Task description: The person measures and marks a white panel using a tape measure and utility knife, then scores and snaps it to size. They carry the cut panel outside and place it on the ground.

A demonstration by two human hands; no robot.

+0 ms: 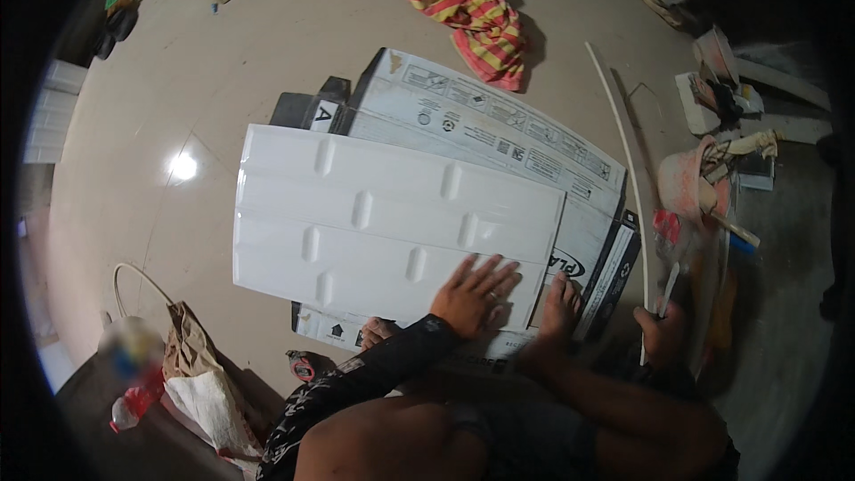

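A large white wall tile (383, 205) with raised oval ridges lies on a flattened printed cardboard box (499, 134). My left hand (476, 294) rests flat on the tile near its lower right corner, fingers spread. To the right of the cardboard, my right hand (661, 331) is closed around the lower part of a long, thin, pale strip (628, 142). A slim whitish piece (671, 285) stands up beside its fingers; whether the hand also grips that is hard to tell. My bare right foot (559, 307) presses on the cardboard beside the tile.
A striped cloth (481, 22) lies beyond the cardboard. On the right are a pinkish bucket (686, 178) with tools and a white block (696, 102). At the left stand a torn paper bag (191, 347) and a plastic bottle (129, 410); a tape measure (303, 365) lies nearer. Another person's shoe (661, 9) shows at the far right.
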